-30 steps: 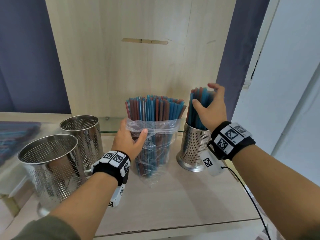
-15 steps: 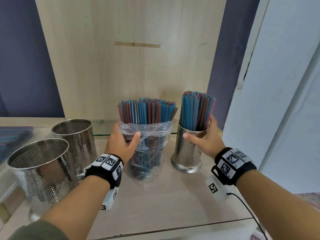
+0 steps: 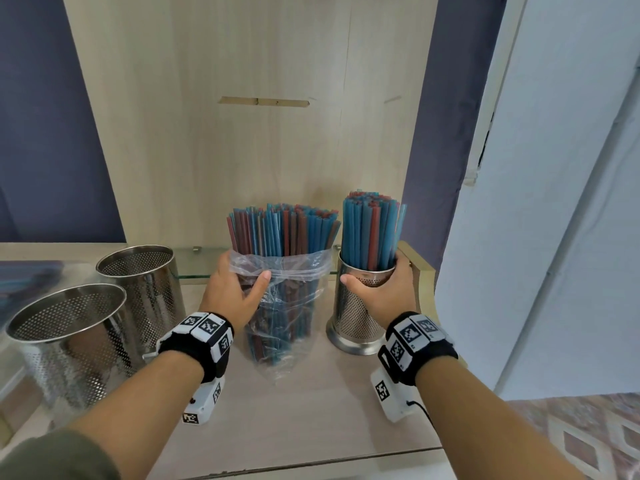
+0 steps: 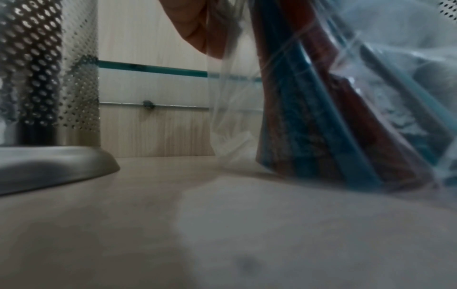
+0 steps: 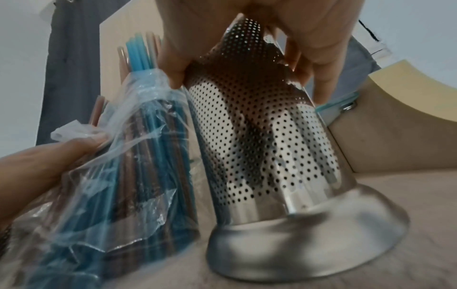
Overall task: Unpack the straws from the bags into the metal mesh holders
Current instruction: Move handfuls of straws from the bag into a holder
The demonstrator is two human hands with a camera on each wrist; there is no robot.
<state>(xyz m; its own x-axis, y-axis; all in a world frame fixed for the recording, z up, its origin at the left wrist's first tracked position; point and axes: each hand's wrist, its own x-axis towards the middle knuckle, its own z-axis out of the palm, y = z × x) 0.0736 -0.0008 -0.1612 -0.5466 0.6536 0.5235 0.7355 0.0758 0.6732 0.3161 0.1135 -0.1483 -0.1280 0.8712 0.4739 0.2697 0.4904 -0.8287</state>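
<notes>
A clear plastic bag full of blue and red straws stands upright mid-shelf. My left hand grips it near its rolled-down rim, thumb in front. To its right a perforated metal holder stands packed with straws. My right hand wraps around its upper part just under the rim, thumb on the left side and fingers behind. In the left wrist view only the bag's lower part and my fingers show.
Two empty perforated metal holders stand at the left on the wooden shelf. A glass strip runs along the wooden back panel. A white wall closes the right side.
My right hand came down from the tops of the straws in the holder and now grips the holder's body. My left hand kept its hold on the bag.
</notes>
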